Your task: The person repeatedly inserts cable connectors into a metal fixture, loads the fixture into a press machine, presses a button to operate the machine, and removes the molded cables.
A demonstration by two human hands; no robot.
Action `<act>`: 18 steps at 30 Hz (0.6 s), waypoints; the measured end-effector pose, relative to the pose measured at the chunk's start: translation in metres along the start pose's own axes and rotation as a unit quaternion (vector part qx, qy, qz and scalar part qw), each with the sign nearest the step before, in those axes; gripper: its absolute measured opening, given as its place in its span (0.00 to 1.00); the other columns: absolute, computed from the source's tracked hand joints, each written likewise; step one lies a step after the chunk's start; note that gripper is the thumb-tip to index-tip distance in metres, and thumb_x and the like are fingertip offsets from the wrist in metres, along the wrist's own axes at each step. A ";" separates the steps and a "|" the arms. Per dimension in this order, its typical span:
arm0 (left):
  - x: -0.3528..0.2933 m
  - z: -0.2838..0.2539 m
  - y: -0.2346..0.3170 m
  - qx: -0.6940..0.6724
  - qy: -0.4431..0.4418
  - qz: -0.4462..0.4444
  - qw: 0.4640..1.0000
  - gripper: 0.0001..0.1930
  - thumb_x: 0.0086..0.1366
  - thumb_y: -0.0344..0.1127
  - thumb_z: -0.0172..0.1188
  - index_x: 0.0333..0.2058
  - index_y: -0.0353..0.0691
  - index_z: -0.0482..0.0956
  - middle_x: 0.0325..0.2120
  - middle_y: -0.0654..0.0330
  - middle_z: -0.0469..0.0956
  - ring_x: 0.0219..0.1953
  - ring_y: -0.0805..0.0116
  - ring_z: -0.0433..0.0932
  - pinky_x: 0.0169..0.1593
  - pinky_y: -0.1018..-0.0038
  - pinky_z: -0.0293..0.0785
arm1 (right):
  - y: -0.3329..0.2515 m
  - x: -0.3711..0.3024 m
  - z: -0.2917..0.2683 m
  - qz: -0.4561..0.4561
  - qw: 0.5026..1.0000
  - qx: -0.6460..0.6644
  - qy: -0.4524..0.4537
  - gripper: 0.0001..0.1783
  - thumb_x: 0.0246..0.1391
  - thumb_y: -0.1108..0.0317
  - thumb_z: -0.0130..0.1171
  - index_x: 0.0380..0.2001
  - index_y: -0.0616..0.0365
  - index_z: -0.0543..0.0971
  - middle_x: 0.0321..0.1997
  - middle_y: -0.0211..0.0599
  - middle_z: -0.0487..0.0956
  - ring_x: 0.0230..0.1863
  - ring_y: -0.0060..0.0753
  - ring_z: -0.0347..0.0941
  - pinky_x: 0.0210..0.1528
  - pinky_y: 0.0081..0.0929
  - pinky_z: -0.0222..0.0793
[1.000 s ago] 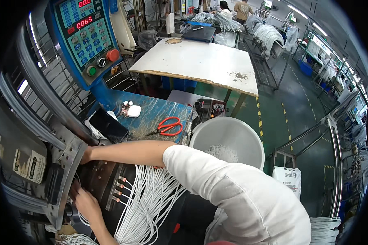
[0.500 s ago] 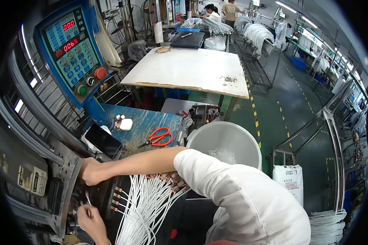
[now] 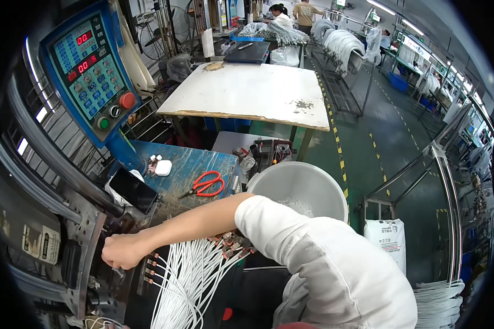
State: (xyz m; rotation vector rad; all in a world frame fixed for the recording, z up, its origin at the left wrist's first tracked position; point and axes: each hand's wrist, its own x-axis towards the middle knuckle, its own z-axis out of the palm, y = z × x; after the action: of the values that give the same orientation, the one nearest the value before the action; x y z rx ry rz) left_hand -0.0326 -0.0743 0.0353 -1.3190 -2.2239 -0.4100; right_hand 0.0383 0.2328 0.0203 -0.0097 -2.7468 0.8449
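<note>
My right hand (image 3: 124,251) reaches in from the right, its forearm crossing above a bundle of white cables (image 3: 182,285). Its fingers are closed beside the metal plate (image 3: 91,257) of a machine; what they grip, if anything, is hidden under the hand. Several cable ends with orange and metal connectors (image 3: 151,264) stand in a row just right of the hand. More connectors (image 3: 228,241) lie heaped at the far end of the bundle, below my forearm. My left hand is out of view; white wires (image 3: 101,322) show at the lower edge near the machine.
A blue control panel (image 3: 88,71) stands at the upper left. On the blue bench (image 3: 189,159) lie red-handled scissors (image 3: 207,184), a black phone (image 3: 133,189) and a white case (image 3: 163,168). Beyond are a grey bin (image 3: 307,178) and a white-topped table (image 3: 258,90). People work far back.
My right hand has shifted slightly down along the machine plate. My left hand, earlier below it with a small pale piece at its fingertips, has dropped out of view.
</note>
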 end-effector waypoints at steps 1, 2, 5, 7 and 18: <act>-0.007 0.001 -0.003 0.000 0.001 -0.002 1.000 0.19 0.66 0.43 0.60 0.44 0.30 0.79 0.42 0.42 0.79 0.46 0.44 0.77 0.54 0.56 0.71 | -0.013 -0.015 -0.016 -0.053 0.998 0.043 0.007 0.11 0.44 0.66 0.66 0.32 0.60 0.85 0.34 0.48 0.83 0.38 0.48 0.80 0.42 0.37 0.76; -0.019 0.002 -0.003 -0.081 0.014 -0.059 0.995 0.17 0.66 0.43 0.59 0.42 0.31 0.80 0.41 0.45 0.80 0.45 0.50 0.77 0.54 0.59 0.71 | -0.017 -0.032 -0.034 -0.105 0.991 0.086 0.014 0.12 0.47 0.65 0.66 0.35 0.59 0.85 0.32 0.48 0.83 0.36 0.47 0.80 0.42 0.35 0.76; -0.036 -0.003 0.006 -0.243 0.033 -0.164 0.956 0.15 0.67 0.42 0.58 0.37 0.34 0.81 0.38 0.50 0.82 0.44 0.61 0.78 0.55 0.64 0.71 | 0.008 -0.075 -0.100 -0.123 0.932 0.272 -0.206 0.13 0.51 0.63 0.66 0.38 0.59 0.85 0.34 0.48 0.84 0.37 0.46 0.81 0.42 0.35 0.77; -0.022 -0.005 0.033 -0.212 -0.002 0.021 0.977 0.14 0.67 0.38 0.58 0.42 0.31 0.80 0.41 0.45 0.80 0.46 0.50 0.77 0.53 0.60 0.72 | 0.023 -0.086 -0.115 0.008 0.941 0.185 -0.282 0.16 0.53 0.55 0.66 0.36 0.56 0.85 0.39 0.46 0.84 0.42 0.46 0.80 0.43 0.37 0.76; 0.021 0.056 0.145 -0.224 -0.225 0.096 0.943 0.26 0.65 0.45 0.58 0.53 0.30 0.71 0.53 0.46 0.71 0.56 0.44 0.66 0.59 0.54 0.62 | 0.038 -0.057 -0.002 0.069 0.982 -0.080 -0.155 0.23 0.47 0.44 0.67 0.42 0.46 0.84 0.45 0.37 0.80 0.55 0.43 0.70 0.54 0.43 0.61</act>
State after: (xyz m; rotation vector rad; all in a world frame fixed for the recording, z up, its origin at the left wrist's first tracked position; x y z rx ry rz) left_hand 0.0704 0.0386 0.0013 -2.0241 -2.4153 -0.6162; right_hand 0.0913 0.2605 -0.0133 -0.1100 -3.1336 0.7081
